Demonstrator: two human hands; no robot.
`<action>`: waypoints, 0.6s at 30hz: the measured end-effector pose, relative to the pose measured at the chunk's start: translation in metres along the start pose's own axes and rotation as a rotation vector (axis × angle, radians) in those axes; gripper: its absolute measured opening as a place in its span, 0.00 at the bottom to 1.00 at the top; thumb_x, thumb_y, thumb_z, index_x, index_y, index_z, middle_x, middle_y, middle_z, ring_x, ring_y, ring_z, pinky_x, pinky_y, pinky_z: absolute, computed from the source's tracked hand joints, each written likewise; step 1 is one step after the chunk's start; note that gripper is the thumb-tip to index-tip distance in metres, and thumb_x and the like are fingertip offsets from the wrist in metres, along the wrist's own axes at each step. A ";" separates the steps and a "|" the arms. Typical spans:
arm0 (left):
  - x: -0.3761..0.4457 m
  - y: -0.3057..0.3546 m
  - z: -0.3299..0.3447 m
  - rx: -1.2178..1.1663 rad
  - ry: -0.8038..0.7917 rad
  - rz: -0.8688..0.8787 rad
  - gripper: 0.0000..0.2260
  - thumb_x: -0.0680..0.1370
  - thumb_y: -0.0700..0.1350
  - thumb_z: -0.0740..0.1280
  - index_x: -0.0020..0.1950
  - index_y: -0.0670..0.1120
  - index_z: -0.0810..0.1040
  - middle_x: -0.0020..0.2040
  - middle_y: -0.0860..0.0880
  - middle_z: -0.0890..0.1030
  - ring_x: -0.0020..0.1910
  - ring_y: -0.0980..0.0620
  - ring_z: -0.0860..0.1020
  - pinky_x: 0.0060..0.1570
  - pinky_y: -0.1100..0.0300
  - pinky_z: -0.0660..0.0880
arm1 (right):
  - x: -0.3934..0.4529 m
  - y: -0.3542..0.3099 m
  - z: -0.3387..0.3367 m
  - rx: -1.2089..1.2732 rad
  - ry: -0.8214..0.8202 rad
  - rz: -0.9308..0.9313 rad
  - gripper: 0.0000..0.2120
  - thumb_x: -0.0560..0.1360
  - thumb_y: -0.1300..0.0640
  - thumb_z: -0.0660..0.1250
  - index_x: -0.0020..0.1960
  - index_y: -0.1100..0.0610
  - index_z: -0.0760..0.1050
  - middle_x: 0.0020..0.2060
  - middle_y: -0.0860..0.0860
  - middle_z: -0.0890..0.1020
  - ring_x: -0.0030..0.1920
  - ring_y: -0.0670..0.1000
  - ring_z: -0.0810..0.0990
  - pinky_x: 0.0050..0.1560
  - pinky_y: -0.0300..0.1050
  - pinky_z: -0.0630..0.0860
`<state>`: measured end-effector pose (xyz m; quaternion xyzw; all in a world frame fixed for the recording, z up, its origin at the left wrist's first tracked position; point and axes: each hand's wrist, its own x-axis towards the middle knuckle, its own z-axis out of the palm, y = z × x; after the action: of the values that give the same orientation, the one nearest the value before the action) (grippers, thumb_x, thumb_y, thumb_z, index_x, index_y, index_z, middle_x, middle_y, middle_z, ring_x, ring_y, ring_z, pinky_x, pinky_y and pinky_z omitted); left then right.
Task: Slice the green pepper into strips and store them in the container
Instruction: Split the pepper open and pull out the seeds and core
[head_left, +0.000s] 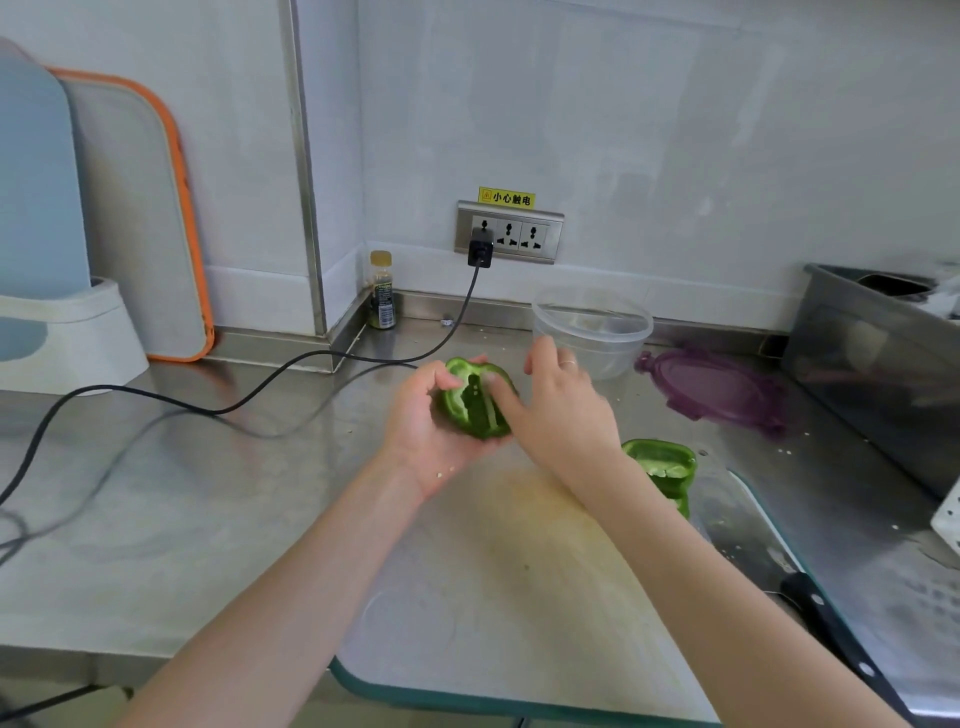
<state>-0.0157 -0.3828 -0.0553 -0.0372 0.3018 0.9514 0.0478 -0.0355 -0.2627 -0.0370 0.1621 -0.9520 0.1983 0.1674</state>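
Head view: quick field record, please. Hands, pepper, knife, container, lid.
left hand: cups pepper half, cut side up
right hand: fingers reach into that half; grip unclear
second half: on board, right of the hands
knife: lies on board's right edge, unheld
container: open, nothing inside
lid: on counter right of container
strips: none cut yet

There are two green pepper halves: one held half (475, 400) and one lying half (662, 467). There is one clear container (592, 330), one purple lid (714, 387), one knife (779, 582) and one cutting board (519, 597). Two boards (130, 218) lean on the wall. One small bottle (382, 291), one black cable (234, 405), two hands.
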 end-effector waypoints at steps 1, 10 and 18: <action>-0.001 0.000 0.000 0.015 -0.004 -0.018 0.18 0.63 0.39 0.57 0.51 0.41 0.74 0.47 0.40 0.77 0.49 0.40 0.75 0.50 0.43 0.75 | 0.001 -0.001 0.001 -0.047 -0.037 -0.011 0.22 0.76 0.36 0.53 0.53 0.54 0.63 0.51 0.53 0.73 0.51 0.58 0.74 0.47 0.53 0.74; -0.002 -0.003 -0.001 0.115 0.049 -0.094 0.16 0.62 0.39 0.57 0.48 0.40 0.73 0.47 0.40 0.78 0.45 0.42 0.76 0.50 0.43 0.73 | 0.006 0.001 0.005 -0.222 -0.246 -0.121 0.17 0.81 0.42 0.50 0.46 0.56 0.61 0.36 0.50 0.70 0.38 0.55 0.71 0.35 0.46 0.66; -0.002 -0.002 -0.004 0.131 0.060 -0.071 0.17 0.63 0.40 0.58 0.51 0.41 0.73 0.47 0.41 0.77 0.47 0.42 0.76 0.50 0.41 0.73 | 0.011 0.001 0.009 -0.108 -0.279 -0.178 0.14 0.82 0.47 0.50 0.45 0.57 0.61 0.30 0.48 0.66 0.34 0.54 0.69 0.35 0.46 0.64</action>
<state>-0.0133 -0.3837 -0.0589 -0.0733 0.3635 0.9257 0.0750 -0.0479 -0.2680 -0.0415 0.2627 -0.9572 0.1067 0.0589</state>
